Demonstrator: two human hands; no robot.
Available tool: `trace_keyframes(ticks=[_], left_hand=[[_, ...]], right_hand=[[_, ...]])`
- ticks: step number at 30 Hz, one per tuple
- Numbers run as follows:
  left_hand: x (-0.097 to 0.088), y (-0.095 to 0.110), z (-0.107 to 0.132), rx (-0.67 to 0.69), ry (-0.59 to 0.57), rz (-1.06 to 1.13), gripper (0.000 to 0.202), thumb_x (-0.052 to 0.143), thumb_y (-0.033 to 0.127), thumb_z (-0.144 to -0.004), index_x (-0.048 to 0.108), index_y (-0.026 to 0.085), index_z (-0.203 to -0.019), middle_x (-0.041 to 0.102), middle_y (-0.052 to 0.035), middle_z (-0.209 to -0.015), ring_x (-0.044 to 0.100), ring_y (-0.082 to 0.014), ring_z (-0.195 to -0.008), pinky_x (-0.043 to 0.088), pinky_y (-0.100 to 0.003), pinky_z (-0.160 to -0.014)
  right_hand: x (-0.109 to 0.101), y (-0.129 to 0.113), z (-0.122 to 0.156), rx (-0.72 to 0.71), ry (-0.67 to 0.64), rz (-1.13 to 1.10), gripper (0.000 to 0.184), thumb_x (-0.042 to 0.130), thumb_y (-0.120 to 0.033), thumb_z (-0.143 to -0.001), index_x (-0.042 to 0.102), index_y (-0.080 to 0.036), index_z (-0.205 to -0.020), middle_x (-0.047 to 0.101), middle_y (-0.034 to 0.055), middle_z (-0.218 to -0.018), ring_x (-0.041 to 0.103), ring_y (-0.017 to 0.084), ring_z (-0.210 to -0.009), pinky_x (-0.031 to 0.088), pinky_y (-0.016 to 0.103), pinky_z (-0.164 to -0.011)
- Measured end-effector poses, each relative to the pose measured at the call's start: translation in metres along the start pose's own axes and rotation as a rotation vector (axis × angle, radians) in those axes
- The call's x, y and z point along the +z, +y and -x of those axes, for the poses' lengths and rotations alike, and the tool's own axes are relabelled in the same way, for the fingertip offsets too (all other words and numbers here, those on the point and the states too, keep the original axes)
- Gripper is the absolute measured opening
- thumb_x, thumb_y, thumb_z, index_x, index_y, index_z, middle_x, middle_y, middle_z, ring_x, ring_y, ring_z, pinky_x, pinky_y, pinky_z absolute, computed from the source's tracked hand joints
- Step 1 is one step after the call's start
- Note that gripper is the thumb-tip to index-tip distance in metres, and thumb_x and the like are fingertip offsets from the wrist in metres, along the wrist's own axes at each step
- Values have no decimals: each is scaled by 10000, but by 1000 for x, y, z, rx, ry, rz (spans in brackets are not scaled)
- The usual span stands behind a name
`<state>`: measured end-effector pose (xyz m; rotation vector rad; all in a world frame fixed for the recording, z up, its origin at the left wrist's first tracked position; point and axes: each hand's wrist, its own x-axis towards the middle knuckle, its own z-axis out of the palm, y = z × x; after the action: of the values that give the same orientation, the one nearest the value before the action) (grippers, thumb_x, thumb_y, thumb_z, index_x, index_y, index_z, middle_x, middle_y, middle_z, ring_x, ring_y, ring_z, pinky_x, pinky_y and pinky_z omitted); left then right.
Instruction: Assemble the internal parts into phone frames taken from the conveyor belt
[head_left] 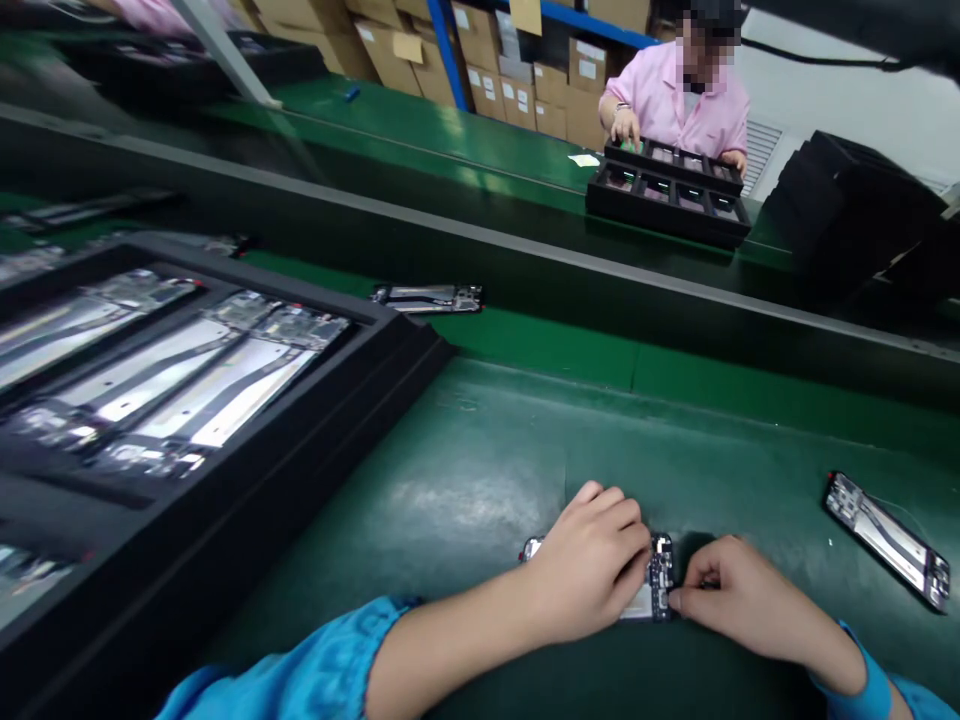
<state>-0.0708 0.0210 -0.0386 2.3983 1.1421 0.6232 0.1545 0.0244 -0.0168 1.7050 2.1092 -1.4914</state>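
An opened phone (660, 580) lies on the green work surface in front of me, its circuit board and metal inside facing up. My left hand (592, 565) rests over its middle with the fingers curled down around it, hiding most of the phone. At the phone's right end, my right hand (735, 600) has thumb and fingertips pinched together close to the edge of the board. Whatever sits in that pinch is too small to make out. Another opened phone (889, 540) lies on the surface to the right, tilted, with a thin wire beside it.
On the left, a large black tray (352, 430) holds several opened phones. One more phone (431, 298) lies on the green strip beyond it. Across the line, a person in pink (675, 100) handles black trays (667, 215). Cardboard boxes (480, 90) fill shelves behind.
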Motion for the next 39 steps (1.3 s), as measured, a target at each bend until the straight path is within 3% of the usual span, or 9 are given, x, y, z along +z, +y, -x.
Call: trace_keyframes(ticks=[5, 8, 15, 30, 39], left_hand=[[2, 0, 1, -14, 20, 36, 183, 523, 235, -960, 627, 185, -818, 584, -18, -809, 492, -176, -810, 287, -360, -756], [3, 1, 1, -7, 17, 50, 190, 518, 233, -966, 627, 181, -820, 583, -17, -809, 481, -175, -808, 281, -355, -750], [1, 1, 1, -13, -28, 141, 199, 553, 221, -942, 610, 176, -756, 573, -6, -763, 482, -167, -820, 279, -344, -745], [1, 0, -2, -68, -1, 216, 184, 555, 237, -953, 657, 191, -807, 599, 4, -770, 493, -163, -825, 281, -343, -743], [0, 0, -2, -67, -62, 191, 192, 568, 229, -938, 658, 185, -774, 595, -3, -763, 482, -167, -824, 281, -345, -734]], right_hand=[[-1, -2, -16, 99, -191, -234, 307, 537, -263, -855, 714, -144, -635, 487, -39, -377, 416, 93, -343, 296, 189, -409], [-3, -6, -22, 160, -231, -315, 323, 496, -238, -860, 709, -142, -637, 486, -45, -356, 315, 76, -282, 246, 177, -348], [-3, -3, -24, 226, -259, -355, 341, 512, -301, -915, 685, -137, -671, 532, -32, -374, 280, 65, -241, 160, 176, -279], [-4, -6, -21, 206, -234, -343, 369, 533, -336, -923, 689, -136, -655, 511, -37, -367, 288, 57, -269, 192, 174, -334], [-5, -8, -21, 227, -235, -323, 364, 542, -339, -899, 698, -136, -641, 498, -35, -362, 296, 67, -275, 197, 188, -349]])
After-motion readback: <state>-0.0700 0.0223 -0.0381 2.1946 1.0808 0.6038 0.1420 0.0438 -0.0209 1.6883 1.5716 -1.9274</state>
